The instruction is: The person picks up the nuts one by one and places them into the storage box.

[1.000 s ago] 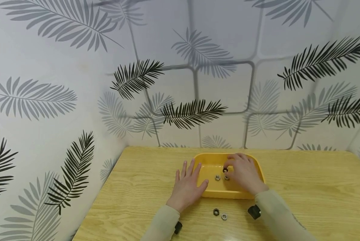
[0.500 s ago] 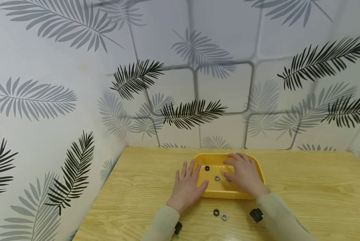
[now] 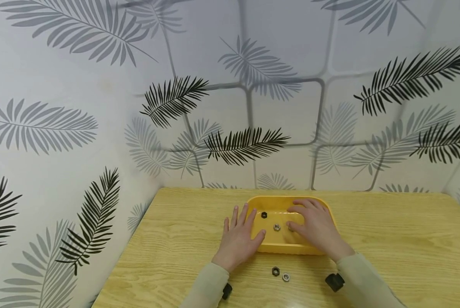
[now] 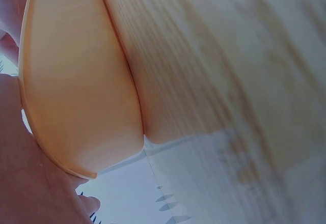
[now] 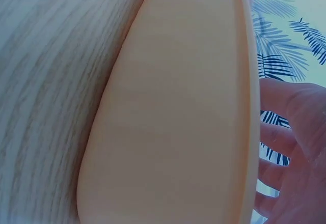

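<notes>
A yellow tray (image 3: 291,248) sits on the table with several hex nuts about it. Over its left end lies my left hand (image 3: 237,243), fingers spread across the rim. My right hand (image 3: 317,224) hovers inside the tray's right half, its fingers apart and loosely bent, with nothing seen in its grasp. Close to that thumb is a silver nut (image 3: 290,228), partly hidden by it. A dark nut (image 3: 264,215) lies at the tray's back left, and another silver nut (image 3: 277,227) is near its middle. In the right wrist view, the tray wall hides the right fingertips.
On the table in front of the tray lie a dark nut (image 3: 275,271) and a silver nut (image 3: 286,277), side by side. A leaf-patterned wall (image 3: 230,167) rises directly behind the wooden table (image 3: 399,231).
The dark nut beside my right fingers has gone left to the tray's back left. My right hand has since drawn slightly to the right. The left hand stays in place.
</notes>
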Demonstrator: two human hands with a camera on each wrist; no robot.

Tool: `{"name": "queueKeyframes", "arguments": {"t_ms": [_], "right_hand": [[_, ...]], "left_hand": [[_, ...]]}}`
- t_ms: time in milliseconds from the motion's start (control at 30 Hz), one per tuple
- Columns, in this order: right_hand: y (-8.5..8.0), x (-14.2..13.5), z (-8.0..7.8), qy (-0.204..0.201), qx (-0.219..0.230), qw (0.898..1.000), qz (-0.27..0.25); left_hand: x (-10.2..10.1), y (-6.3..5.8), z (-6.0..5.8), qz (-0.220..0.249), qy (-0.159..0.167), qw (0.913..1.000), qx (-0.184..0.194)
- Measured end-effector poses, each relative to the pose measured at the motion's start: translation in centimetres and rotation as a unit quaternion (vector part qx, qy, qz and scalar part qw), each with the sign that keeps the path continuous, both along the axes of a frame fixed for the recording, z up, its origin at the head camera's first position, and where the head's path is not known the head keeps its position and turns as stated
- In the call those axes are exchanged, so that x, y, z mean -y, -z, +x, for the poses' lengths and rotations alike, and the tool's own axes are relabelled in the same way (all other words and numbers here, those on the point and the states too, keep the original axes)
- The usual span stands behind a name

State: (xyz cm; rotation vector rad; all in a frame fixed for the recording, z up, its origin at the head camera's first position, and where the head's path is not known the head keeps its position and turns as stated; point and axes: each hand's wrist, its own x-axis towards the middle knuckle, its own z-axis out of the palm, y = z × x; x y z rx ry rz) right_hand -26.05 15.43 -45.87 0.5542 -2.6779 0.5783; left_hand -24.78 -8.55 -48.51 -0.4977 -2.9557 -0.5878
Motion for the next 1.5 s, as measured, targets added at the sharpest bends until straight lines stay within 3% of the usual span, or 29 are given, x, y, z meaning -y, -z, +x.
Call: {"name": "queueKeyframes", "arguments": {"t_ms": [467, 867, 1100, 1500], "right_hand": [[-0.2, -0.2, 1.4, -0.01, 0.01, 1.0, -0.026], [-0.5, -0.3, 2.9, -0.029, -0.008, 0.998, -0.058], [-0.8, -0.3, 3.8, -0.051, -0.05, 0.996, -0.046], [-1.9, -0.5, 5.7, -0.073, -0.06, 0.995, -0.025]], "left_hand": [[-0.1, 0.0, 0.1, 0.006, -0.001, 1.0, 0.006], [-0.1, 0.2, 0.0, 0.012, 0.0, 0.9999, 0.003], [-0.1, 0.4, -0.1, 0.016, 0.001, 0.9999, 0.004], [0.0, 0.1, 0.0, 0.013, 0.0, 0.9999, 0.007]]}}
